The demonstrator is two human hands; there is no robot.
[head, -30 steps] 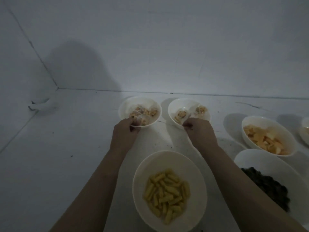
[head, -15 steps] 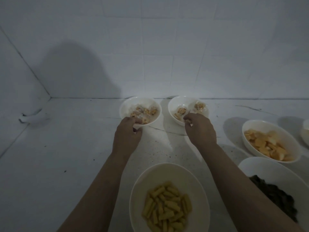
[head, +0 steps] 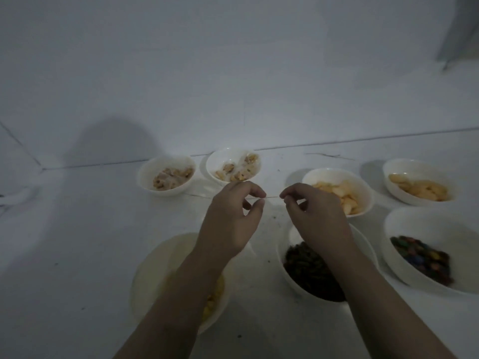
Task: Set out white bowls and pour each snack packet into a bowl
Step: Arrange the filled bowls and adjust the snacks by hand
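My left hand (head: 228, 218) and right hand (head: 315, 216), frame centre, pinch a thin, barely visible strand between fingertips; the smooth white bowls (head: 166, 176) look breakable, best gripped by rims.

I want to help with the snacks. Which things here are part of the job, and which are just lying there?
Part of the job:
- seven white bowls of snacks, such as the chips bowl and the dark snack bowl
- left hand and right hand

Just lying there:
- crumbs on the floor
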